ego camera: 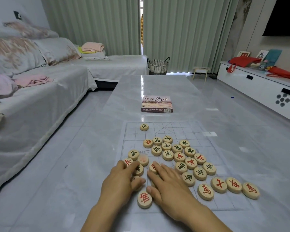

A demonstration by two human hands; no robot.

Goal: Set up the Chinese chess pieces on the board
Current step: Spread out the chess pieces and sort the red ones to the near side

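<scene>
The Chinese chess pieces (179,156) lie in a loose heap across the middle of the board (174,129), face up, some marked in red and some in dark ink. One lone piece (144,127) sits apart near the board's far left corner. Four red-marked pieces (226,185) form a curved row at the near right edge.

The left hand (122,180) rests on pieces at the heap's near left. Its fingers (132,166) are close together and lightly bent, and I cannot tell whether the thumb grips the piece under it. The right hand (167,185) lies just beside it, fingers (157,166) straight and pressed together, flat on top of pieces. A red piece (144,199) lies below the two thumbs.

The board is a thin sheet on a glossy grey desk (157,84). Beyond it on the desk sits the chess box (156,104). A covered sofa (40,97) stands to the left, a wicker basket (158,66) by the curtains, and a white cabinet (258,87) to the right.
</scene>
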